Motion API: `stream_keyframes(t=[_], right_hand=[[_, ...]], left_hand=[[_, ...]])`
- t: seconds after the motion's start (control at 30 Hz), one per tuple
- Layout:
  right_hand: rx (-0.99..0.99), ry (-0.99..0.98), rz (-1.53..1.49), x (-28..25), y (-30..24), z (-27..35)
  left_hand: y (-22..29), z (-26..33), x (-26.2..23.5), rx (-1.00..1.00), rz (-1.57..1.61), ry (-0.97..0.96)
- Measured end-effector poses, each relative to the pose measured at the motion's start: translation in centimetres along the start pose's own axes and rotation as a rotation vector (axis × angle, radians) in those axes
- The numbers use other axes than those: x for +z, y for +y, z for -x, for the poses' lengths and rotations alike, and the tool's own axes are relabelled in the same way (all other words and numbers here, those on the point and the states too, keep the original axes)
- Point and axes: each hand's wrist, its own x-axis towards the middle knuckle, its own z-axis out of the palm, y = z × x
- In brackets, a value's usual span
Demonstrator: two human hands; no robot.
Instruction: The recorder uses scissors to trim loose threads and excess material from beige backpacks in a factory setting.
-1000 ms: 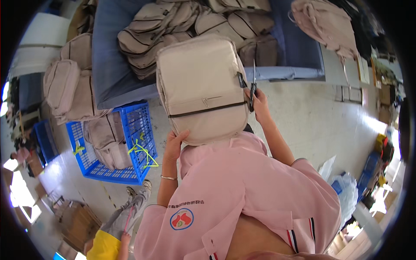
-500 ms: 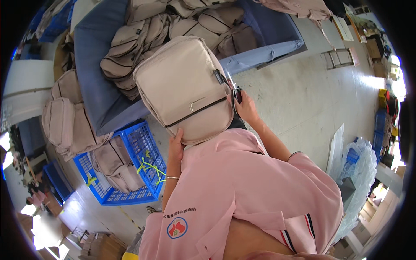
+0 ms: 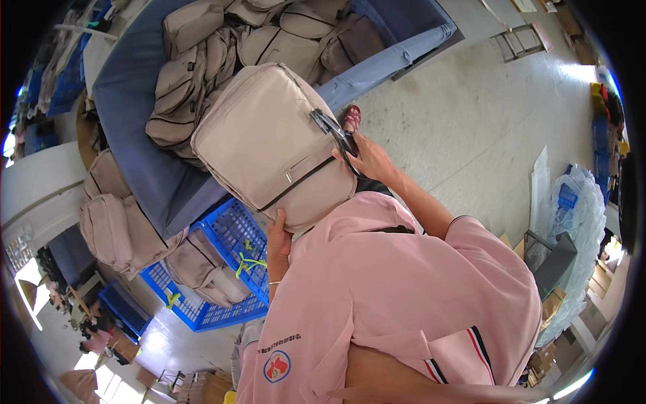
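A beige backpack (image 3: 266, 138) leans tilted against my front, its flat face and dark zipper line upward. At its lower left corner my left hand (image 3: 278, 236) is closed on the edge, thumb on the fabric. My right hand (image 3: 370, 161) grips a pair of scissors (image 3: 344, 147) by the black handles at the bag's right side. The blades point up and left, over a small black strap piece (image 3: 319, 120) at the bag's edge. Whether they touch it I cannot tell.
Beyond the backpack stands a large blue fabric-lined bin (image 3: 138, 151) heaped with similar bags (image 3: 269, 50). A blue plastic crate (image 3: 259, 286) holding bags sits at the left, beside another beige backpack (image 3: 111, 225). Clear plastic wrapping (image 3: 580, 249) lies at the right.
The scissors have swung left, from beside the backpack's edge to over the black strap piece. My left hand keeps its hold on the lower corner. The whole view has shifted slightly.
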Motion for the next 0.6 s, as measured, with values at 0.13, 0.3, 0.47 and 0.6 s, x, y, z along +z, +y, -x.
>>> stream_keyframes(t=[0.13,0.3,0.47,0.6], right_hand=[[-0.031,0.057,0.027,-0.1,-0.2,-0.7],[-0.021,0.123,0.099,-0.1,-0.5,-0.5],[0.025,0.033,0.055,-0.5,0.4,-0.1],[-0.027,0.030,0.057,-0.8,0.2,-0.4]], left_hand=[[-0.4,0.0,0.0,-0.017,0.015,-0.005],[-0.3,0.1,-0.4,-0.064,0.044,0.014],[-0.3,0.4,0.0,-0.026,0.013,0.009],[-0.4,0.7,0.7,-0.042,0.019,-0.009]])
